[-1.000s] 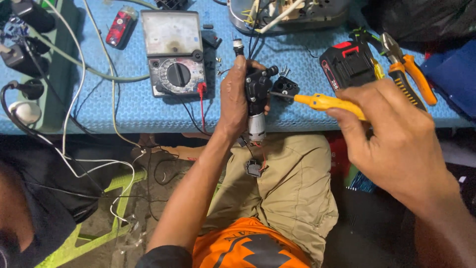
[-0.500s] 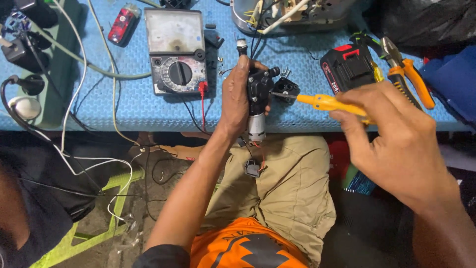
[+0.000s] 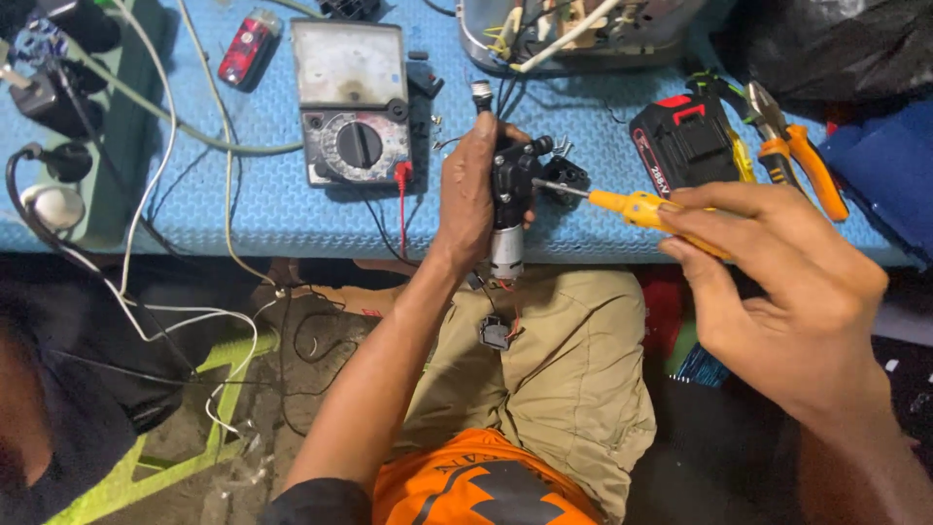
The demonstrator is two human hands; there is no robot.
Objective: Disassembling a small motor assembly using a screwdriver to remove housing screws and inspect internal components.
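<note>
1. An analogue multimeter (image 3: 352,107) with a round dial lies on the blue mat (image 3: 243,209).
2. A small red device (image 3: 247,49) lies beside its upper left corner.
3. A red-and-black battery pack (image 3: 685,141) rests to the right.
4. Orange-handled pliers (image 3: 792,156) lie just past the pack.
5. A green power strip (image 3: 68,126) with plugs sits at the left edge.
6. White cables (image 3: 155,175) trail off the mat.

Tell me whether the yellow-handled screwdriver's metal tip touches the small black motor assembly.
Touching. The head view shows the yellow-handled screwdriver in the right hand, its shaft meeting the small black motor assembly held by the left hand, without visible gap.
</note>
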